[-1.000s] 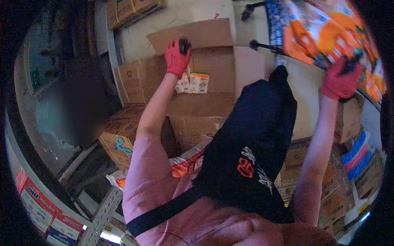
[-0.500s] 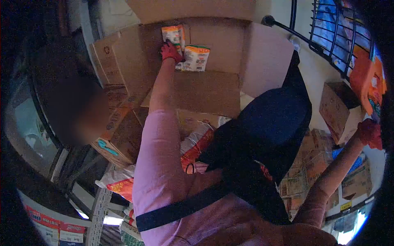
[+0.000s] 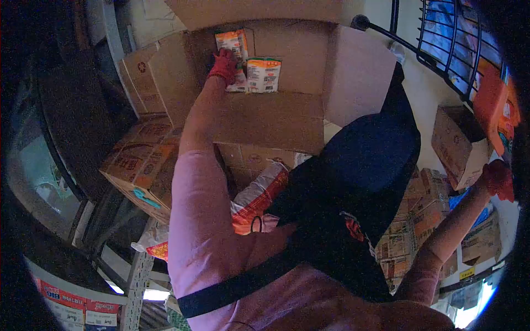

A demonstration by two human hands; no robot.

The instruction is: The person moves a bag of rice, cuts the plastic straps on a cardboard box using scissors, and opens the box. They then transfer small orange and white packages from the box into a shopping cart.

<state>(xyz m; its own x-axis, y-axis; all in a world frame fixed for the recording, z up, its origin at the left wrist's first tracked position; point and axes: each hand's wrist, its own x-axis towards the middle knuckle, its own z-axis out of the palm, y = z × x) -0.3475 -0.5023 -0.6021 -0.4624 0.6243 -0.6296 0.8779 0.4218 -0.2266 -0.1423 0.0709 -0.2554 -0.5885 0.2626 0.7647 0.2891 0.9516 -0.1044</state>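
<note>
My left hand (image 3: 223,67), in a red glove, reaches into an open cardboard box (image 3: 270,118). Its fingers are closed against a white-and-orange packet (image 3: 233,41) standing at the back left; the glove hides part of the grip. Beside it on the right leans a second white-and-orange packet (image 3: 264,75), apart from my fingers. Far to the right, my right hand (image 3: 498,180), also red-gloved, is curled at the lower end of an orange packet (image 3: 499,118). The frame edge cuts off some of that hand.
A black wire rack (image 3: 447,49) holding packages is at upper right, above a smaller carton (image 3: 455,146). Taped cartons (image 3: 146,160) stand at left. A red-and-white sack (image 3: 259,198) lies below the box. Dark cloth (image 3: 359,160) hangs from my body.
My left hand has shifted slightly left and up by the packets. My view has moved a little, and the blurred area at left is gone. The right hand stays at the orange packet.
</note>
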